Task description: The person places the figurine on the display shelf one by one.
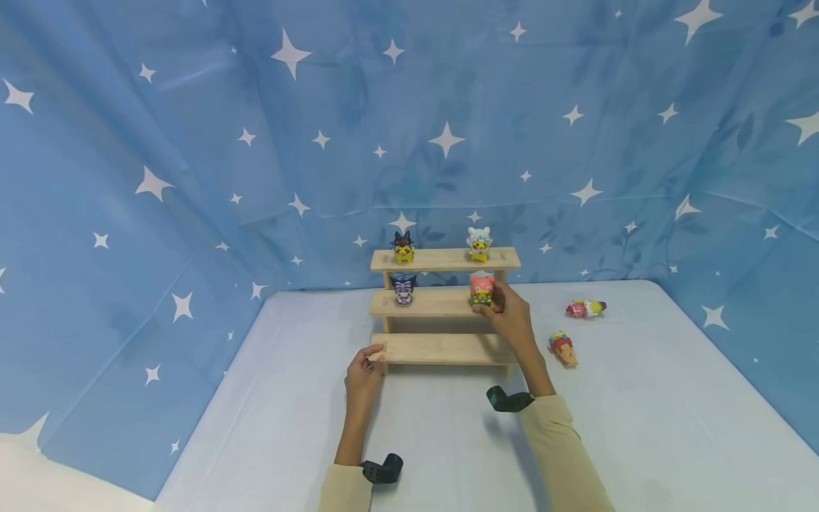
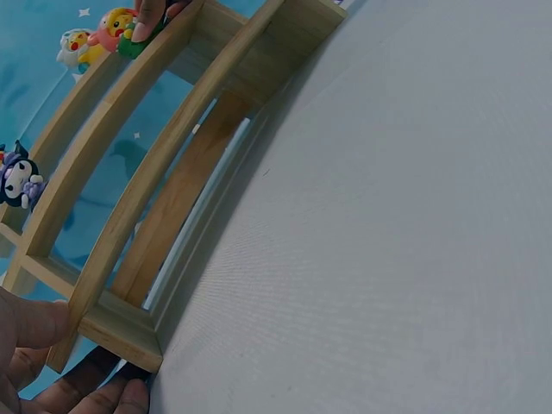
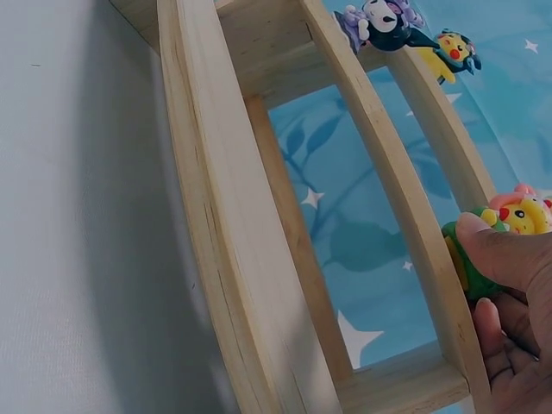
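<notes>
A three-step wooden shelf [image 1: 441, 348] stands on the white table. My right hand [image 1: 514, 321] pinches a pink-hooded figurine [image 1: 481, 287] with a green lower part at the right end of the middle step; in the right wrist view the thumb lies on the figurine's green part [image 3: 473, 259]. My left hand [image 1: 364, 375] grips the left end of the lowest step, thumb on top and fingers beneath in the left wrist view. A black-and-purple figurine [image 1: 404, 290] stands at the middle step's left. On the top step are a dark-hatted yellow figurine [image 1: 403, 247] and a white-hooded one [image 1: 478, 244].
Two figurines lie on the table right of the shelf: a pink, white and yellow one [image 1: 585, 308] and a red and orange one [image 1: 563, 349]. A blue star-patterned curtain [image 1: 333, 178] hangs behind the white table [image 1: 288, 398].
</notes>
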`<state>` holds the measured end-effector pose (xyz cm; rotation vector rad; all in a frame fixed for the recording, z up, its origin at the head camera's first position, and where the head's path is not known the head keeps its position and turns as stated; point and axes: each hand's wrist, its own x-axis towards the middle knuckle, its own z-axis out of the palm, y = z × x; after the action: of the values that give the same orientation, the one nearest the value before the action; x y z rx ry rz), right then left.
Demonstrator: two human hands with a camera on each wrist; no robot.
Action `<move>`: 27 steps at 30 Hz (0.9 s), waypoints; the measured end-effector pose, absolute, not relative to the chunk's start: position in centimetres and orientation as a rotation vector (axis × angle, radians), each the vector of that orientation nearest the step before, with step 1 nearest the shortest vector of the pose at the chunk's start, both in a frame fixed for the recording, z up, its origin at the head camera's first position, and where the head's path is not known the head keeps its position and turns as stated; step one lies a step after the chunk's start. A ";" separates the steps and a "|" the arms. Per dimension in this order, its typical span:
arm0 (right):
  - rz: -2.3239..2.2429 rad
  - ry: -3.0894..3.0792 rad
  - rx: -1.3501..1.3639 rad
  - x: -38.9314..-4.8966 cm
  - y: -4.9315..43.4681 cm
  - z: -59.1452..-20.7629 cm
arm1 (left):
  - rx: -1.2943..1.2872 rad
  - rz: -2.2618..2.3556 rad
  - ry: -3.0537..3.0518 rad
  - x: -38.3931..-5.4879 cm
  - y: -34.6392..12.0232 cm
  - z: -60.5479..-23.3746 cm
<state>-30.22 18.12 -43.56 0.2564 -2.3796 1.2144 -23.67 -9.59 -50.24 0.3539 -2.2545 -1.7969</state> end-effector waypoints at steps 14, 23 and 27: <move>1.302 -2.231 0.244 -28.7 20.1 -44.1 | 0.328 -1.811 -2.251 -23.6 -9.6 -50.1; 1.412 -2.020 0.003 -26.8 22.3 -45.2 | 0.309 -1.785 -2.244 -23.6 -9.6 -50.2; 1.415 -1.979 -0.156 -25.7 23.1 -45.7 | 0.305 -1.777 -2.247 -23.6 -9.7 -50.1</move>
<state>-25.68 23.14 -45.69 -0.1557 -1.9795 1.4154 -23.59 -9.68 -50.15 0.3046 -2.2472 -1.7768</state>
